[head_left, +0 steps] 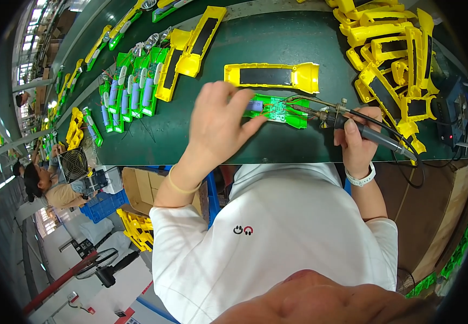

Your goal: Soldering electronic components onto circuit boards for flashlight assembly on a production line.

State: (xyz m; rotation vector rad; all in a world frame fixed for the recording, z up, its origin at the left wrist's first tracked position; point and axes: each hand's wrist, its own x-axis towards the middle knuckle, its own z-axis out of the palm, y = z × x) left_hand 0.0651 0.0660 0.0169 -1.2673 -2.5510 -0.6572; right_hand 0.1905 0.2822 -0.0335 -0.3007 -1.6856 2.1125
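- Clearly, your left hand point(217, 121) pressed down on a green circuit board assembly point(280, 110), fingertips spread over its left end, where a blue cell showed beneath them.
- Your right hand point(355, 137) was wrapped tight around the dark handle of a soldering iron point(371, 132), its tip aimed left and meeting the board's right end, where thin wires gathered.
- That board lay flat on the dark green bench point(190, 140), near its front edge, between your two hands.
- Just beyond it lay a yellow flashlight shell point(274, 75) with a black panel, lengthwise and apart from the board.
- To your right, a heap of yellow shells point(388, 48) was piled up.
- To your left, a row of green boards with blue cells point(128, 94) lay side by side, beside more yellow shells point(188, 48).
- Farther left, another person point(47, 186) sat by a small fan point(73, 163).
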